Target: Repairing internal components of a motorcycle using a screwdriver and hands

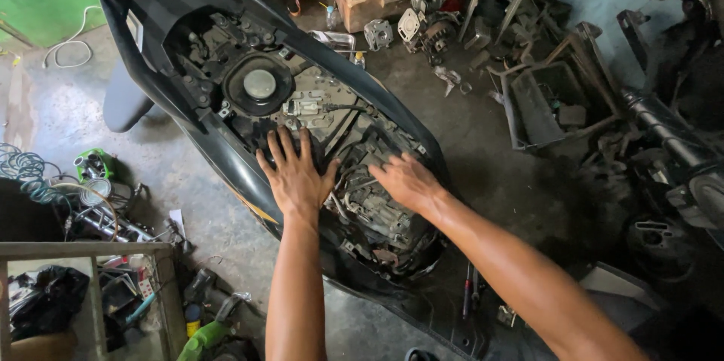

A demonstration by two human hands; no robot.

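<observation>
A black scooter (151, 7) with its seat off stands below me, its engine bay open. My left hand (296, 172) lies flat with fingers spread on a black part over the left side of the bay. Palm down, my right hand (408, 180) rests on the grey engine and wiring (377, 214) at the right side. Neither hand holds anything. A round fuel tank cap (259, 84) sits further up the frame.
A wooden crate (366, 1) and loose engine parts (411, 26) lie on the concrete floor beyond the scooter. A metal tray (539, 105) of scrap is at right. Coiled blue hose (26, 172), tools and a shelf frame (83, 252) crowd the left.
</observation>
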